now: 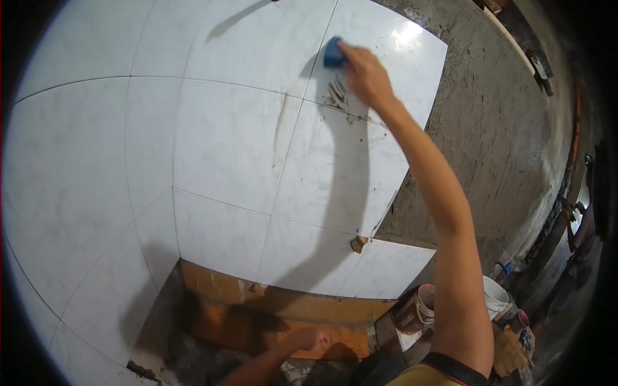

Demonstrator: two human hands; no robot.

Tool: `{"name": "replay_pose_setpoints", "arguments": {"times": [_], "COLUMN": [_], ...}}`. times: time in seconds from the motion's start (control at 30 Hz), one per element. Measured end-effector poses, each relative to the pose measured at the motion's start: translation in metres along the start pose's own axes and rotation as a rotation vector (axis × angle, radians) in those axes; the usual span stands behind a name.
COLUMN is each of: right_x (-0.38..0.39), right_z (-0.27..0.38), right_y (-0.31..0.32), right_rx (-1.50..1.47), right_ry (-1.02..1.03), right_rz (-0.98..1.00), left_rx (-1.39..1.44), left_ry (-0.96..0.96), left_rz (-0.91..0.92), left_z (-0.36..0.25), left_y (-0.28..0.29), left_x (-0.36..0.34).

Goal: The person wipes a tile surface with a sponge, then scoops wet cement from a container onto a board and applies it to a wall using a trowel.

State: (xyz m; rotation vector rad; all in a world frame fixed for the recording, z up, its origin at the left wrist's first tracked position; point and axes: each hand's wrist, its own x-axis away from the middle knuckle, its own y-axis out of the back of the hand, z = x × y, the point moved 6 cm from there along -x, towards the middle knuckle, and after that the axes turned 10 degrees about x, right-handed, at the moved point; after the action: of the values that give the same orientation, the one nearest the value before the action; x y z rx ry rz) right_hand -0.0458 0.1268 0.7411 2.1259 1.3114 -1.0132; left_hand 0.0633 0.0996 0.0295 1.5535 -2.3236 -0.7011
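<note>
Holding at their tips the blue pad (333, 54), likely light, pliable and best pinched by its edge, the right hand's (371, 80) closed fingers (349, 50) are sitting over white tile (404, 80), grey smears (336, 95) below them, the left hand's (309, 339) grip showing unclearly.

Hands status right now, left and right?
Left hand: can't tell whether open or closed.
Right hand: closed, holding a blue tool.

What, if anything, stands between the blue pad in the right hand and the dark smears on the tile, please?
Nothing visible does: only a bare strip of white tile shows between the blue pad in the right hand and the dark smears below.
</note>
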Motion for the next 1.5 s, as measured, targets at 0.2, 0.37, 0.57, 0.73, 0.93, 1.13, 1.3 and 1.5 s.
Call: {"name": "replay_pose_setpoints", "arguments": {"times": [0.2,0.37,0.57,0.73,0.93,1.13,1.3,1.5], "right_x": [0.125,0.119,0.015,-0.022,-0.032,0.073,0.048,-0.015], "right_z": [0.094,-0.038,-0.178,-0.217,-0.165,0.041,-0.042,-0.190], "right_y": [0.022,0.128,0.160,0.120,0.061,0.000,0.064,0.111], "right_rx": [-0.302,-0.504,-0.193,0.171,0.174,-0.084,-0.167,0.262], "right_ry": [0.067,-0.967,-0.793,-0.586,-0.531,0.019,-0.257,-0.543], "right_rz": [0.682,0.018,-0.090,-0.076,-0.008,0.739,0.380,0.006], "left_rx": [-0.146,-0.156,-0.180,-0.067,-0.021,-0.068,-0.150,-0.018], "left_ry": [0.036,0.058,-0.061,-0.046,0.112,-0.085,-0.037,0.096], "left_rz": [0.073,0.154,0.237,0.222,0.242,0.112,0.235,0.224], "left_z": [-0.047,-0.058,-0.040,-0.025,-0.022,-0.046,-0.044,-0.042], "left_y": [0.004,0.001,-0.013,-0.018,-0.014,-0.005,-0.003,-0.003], "left_x": [0.015,0.011,0.004,-0.008,0.002,0.006,0.005,0.011]}}
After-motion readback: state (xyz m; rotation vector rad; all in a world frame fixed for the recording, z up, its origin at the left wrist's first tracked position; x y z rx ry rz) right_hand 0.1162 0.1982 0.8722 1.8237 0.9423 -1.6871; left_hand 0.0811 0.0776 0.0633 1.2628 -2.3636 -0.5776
